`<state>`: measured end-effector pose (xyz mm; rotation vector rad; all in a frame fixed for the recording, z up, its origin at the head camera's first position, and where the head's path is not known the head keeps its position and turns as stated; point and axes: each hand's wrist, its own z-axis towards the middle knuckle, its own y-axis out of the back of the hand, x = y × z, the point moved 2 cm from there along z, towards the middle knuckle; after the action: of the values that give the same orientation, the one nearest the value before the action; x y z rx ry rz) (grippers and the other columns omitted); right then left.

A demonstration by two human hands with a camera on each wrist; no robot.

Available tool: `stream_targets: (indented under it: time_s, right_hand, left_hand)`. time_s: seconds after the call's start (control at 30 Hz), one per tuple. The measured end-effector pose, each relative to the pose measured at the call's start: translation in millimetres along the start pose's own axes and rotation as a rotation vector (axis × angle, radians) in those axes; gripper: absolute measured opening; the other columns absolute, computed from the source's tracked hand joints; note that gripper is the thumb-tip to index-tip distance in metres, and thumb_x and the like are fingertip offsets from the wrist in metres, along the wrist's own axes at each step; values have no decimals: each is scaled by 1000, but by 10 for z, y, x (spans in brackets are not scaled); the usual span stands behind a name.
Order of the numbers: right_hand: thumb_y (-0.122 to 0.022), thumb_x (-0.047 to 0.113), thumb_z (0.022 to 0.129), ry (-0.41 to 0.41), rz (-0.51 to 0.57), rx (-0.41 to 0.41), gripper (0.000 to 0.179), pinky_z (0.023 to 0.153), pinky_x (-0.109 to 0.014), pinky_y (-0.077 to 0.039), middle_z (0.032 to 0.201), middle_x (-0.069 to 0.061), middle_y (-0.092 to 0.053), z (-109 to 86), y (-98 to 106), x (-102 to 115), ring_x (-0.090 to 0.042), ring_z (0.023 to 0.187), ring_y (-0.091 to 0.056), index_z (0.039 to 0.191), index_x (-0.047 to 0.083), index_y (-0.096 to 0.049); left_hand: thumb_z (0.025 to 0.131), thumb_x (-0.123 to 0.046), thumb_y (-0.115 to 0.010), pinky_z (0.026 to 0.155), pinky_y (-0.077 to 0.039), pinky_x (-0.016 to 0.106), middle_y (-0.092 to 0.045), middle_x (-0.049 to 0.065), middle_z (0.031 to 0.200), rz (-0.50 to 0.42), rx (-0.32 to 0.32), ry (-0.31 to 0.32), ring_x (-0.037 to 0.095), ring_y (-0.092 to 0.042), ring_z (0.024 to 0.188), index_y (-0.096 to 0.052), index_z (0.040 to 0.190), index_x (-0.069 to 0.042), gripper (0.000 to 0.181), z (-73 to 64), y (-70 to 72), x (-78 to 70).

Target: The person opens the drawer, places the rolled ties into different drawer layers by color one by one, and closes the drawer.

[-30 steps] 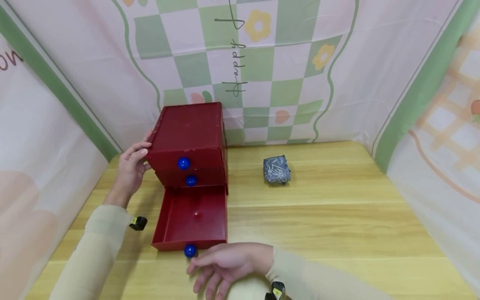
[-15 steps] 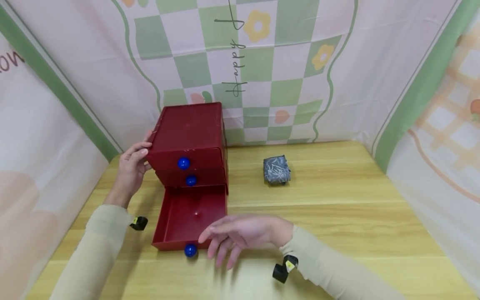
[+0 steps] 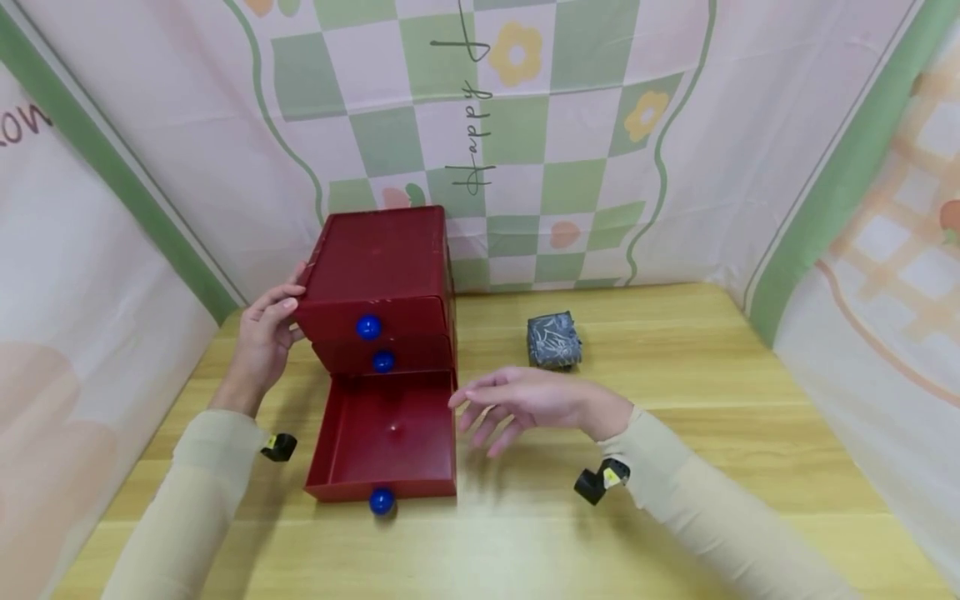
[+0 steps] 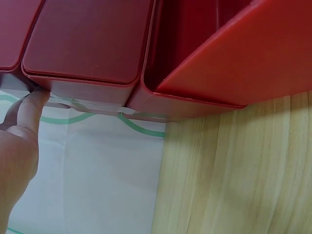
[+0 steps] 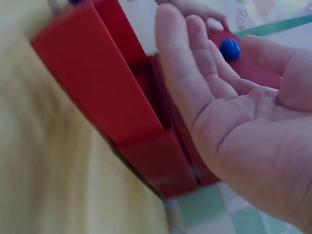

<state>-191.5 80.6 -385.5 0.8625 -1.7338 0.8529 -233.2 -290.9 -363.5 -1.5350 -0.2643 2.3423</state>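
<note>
A dark red drawer cabinet point(image 3: 378, 254) with blue round knobs stands at the left of the head view. Its bottom drawer point(image 3: 393, 454) is pulled out with nothing inside, while the two above are closed. My left hand point(image 3: 262, 337) rests its fingers against the cabinet's left side; in the left wrist view the extended fingers point(image 4: 33, 107) touch the side near the upper drawers. Just right of the pulled-out drawer, my right hand point(image 3: 536, 400) hovers over the table, fingers loosely extended, holding nothing. Beyond it lies a small grey, white-patterned folded bundle point(image 3: 553, 340).
The light wooden table point(image 3: 675, 467) runs back to a patterned cloth curtain point(image 3: 517, 125) hanging close behind the cabinet. More cloth hangs at the left and right sides. Small black cameras point(image 3: 600, 481) are worn at both wrists.
My right hand has moved from the bottom drawer's blue knob up and right, toward the grey bundle. The left hand, cabinet and bundle have stayed in place.
</note>
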Motion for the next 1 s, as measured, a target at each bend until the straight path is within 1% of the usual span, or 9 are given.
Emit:
stream_targets:
  time_s: [0.17,0.3,0.43,0.53,0.6,0.67,0.77,0.9,1.0]
  right_hand:
    - [-52,29,108,1,-184,-138,41,90,-56,-54,125,-22,-63,-124,229,117,-37,108,-66,139,1,-54]
    - [-52,29,108,11,-328,-284,45,88,-51,-56,129,-22,-62,-211,417,193,-35,111,-66,141,-1,-52]
    - [-54,24,107,33,-452,-461,44,85,-47,-58,126,-23,-62,-256,622,231,-32,106,-65,141,-4,-51]
    - [-56,20,106,63,-591,-578,41,82,-48,-58,121,-23,-63,-275,779,220,-35,101,-65,139,-5,-53]
    - [-56,18,105,86,-703,-640,39,83,-47,-57,119,-23,-65,-287,880,195,-36,101,-65,137,-5,-55]
    - [-58,18,104,98,-785,-685,39,88,-48,-55,119,-22,-66,-304,962,167,-36,104,-65,136,-5,-56]
    - [-61,18,103,98,-863,-739,42,99,-51,-49,126,-23,-64,-335,1075,125,-38,115,-61,137,-6,-54]
    - [-64,19,101,65,-925,-783,51,108,-58,-39,141,-28,-54,-373,1221,68,-45,129,-50,143,-6,-49]
    - [-65,21,100,44,-946,-799,58,111,-60,-33,148,-29,-46,-377,1313,25,-47,135,-43,148,-4,-44]
  left_hand:
    - [104,-4,-51,76,-59,31,-34,15,162,-8,-3,1,23,-63,120,-74,105,-9,23,3,4,-1]
    - [104,-4,-51,75,-59,31,-34,15,162,-19,-2,-2,23,-65,118,-74,106,-8,23,3,2,-5]
    - [104,-4,-51,75,-59,31,-34,15,162,-24,2,-3,24,-66,116,-73,107,-7,22,4,1,-4]
    - [104,-5,-52,76,-59,32,-34,15,162,-17,4,-2,24,-65,117,-73,106,-8,22,3,-2,-1]
    - [104,-6,-52,76,-59,32,-34,15,162,-6,5,-1,23,-64,119,-73,105,-10,22,2,-2,-1]
    - [104,-6,-52,77,-59,32,-34,15,162,4,4,-3,23,-63,121,-74,105,-11,22,2,-1,4]
    - [104,-6,-51,77,-59,32,-34,15,162,8,0,-5,23,-63,121,-74,105,-11,23,4,3,10]
    - [104,-5,-51,76,-60,32,-35,15,161,-10,-3,-7,24,-64,119,-74,106,-9,23,9,6,18]
    - [104,-5,-51,76,-60,32,-35,15,161,-11,-6,-8,24,-64,119,-74,106,-9,23,10,10,22]
